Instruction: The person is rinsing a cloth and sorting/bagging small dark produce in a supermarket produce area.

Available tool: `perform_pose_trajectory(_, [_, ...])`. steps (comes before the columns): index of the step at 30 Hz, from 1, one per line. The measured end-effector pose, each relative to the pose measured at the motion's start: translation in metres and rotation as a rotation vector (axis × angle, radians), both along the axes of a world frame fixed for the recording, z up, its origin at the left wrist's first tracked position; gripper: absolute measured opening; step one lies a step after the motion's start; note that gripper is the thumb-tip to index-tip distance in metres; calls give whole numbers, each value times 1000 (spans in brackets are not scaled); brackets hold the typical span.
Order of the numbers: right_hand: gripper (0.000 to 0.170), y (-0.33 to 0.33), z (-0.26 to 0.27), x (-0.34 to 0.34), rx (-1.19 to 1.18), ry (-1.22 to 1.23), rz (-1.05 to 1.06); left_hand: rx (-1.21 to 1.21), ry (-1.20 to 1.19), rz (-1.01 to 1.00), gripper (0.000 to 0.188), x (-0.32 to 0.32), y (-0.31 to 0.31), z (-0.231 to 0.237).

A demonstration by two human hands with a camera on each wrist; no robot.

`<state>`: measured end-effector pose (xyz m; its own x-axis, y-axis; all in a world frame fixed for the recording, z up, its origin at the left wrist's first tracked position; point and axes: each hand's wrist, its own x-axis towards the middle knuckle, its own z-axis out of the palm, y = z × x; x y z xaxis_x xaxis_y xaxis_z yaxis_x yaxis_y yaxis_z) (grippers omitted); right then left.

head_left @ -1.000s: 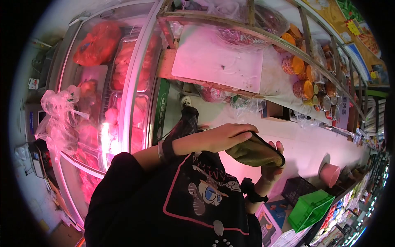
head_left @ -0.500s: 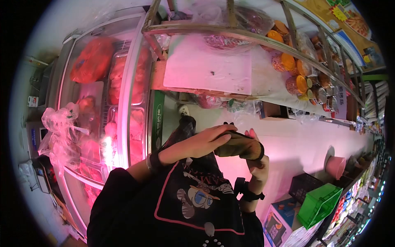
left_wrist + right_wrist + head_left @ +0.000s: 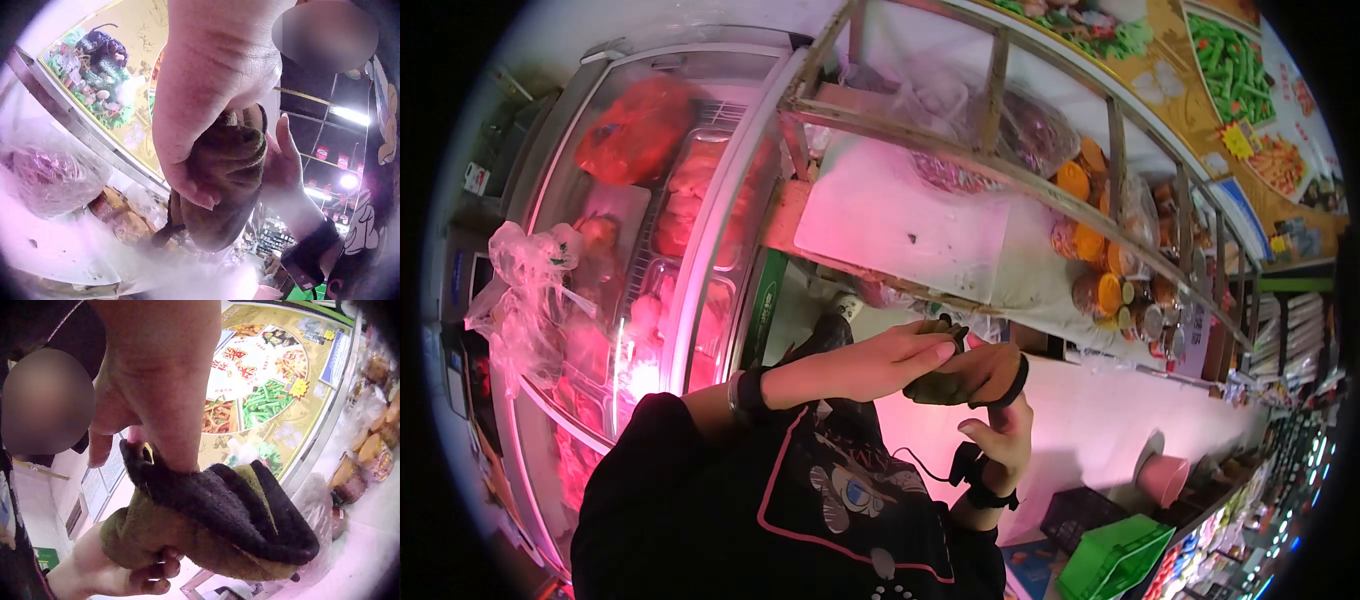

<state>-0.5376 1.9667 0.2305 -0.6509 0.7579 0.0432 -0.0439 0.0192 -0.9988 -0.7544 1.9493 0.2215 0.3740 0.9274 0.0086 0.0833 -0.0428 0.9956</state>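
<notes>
An olive-green fabric item with black edging (image 3: 965, 378) is held between both hands, above the front of the body. My left hand (image 3: 870, 368) grips one end from above; in the left wrist view its fingers curl over the bunched cloth (image 3: 228, 169). At the black-edged end is my right hand (image 3: 1008, 435), its thumb held apart from the cloth. The left wrist view shows straight fingers on the right hand (image 3: 284, 165) beside the item. In the right wrist view dark folds of the fabric (image 3: 212, 506) hide part of its fingers.
A lit glass-topped case (image 3: 725, 215) with packed meat stands at left. Beyond the hands are a shelf with a white board (image 3: 900, 220) and jars (image 3: 1090, 245) behind a metal rail. A green crate (image 3: 1115, 560) and pink bucket (image 3: 1162, 480) are at lower right.
Both hands and the fabric item have shifted left in the head view and closer together. The right hand's thumb now stands away from the cloth; the item looks more bunched.
</notes>
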Motion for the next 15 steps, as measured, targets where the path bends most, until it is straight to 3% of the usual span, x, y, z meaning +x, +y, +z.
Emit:
perform_pose_trajectory(4, [45, 38, 9, -42, 92, 38, -94, -21, 74, 48, 41, -35, 29, 16])
perform_pose_trajectory(8, [40, 78, 17, -82, 37, 54, -164, -13, 123, 141, 39, -75, 65, 19])
perform_pose_trajectory(12, [33, 118, 10, -112, 34, 3, -332, 54, 74, 81, 34, -110, 107, 27])
perform_pose_trajectory(15, [27, 142, -4, -121, -69, -87, -462, 37, 124, 7, 43, -121, 139, 31])
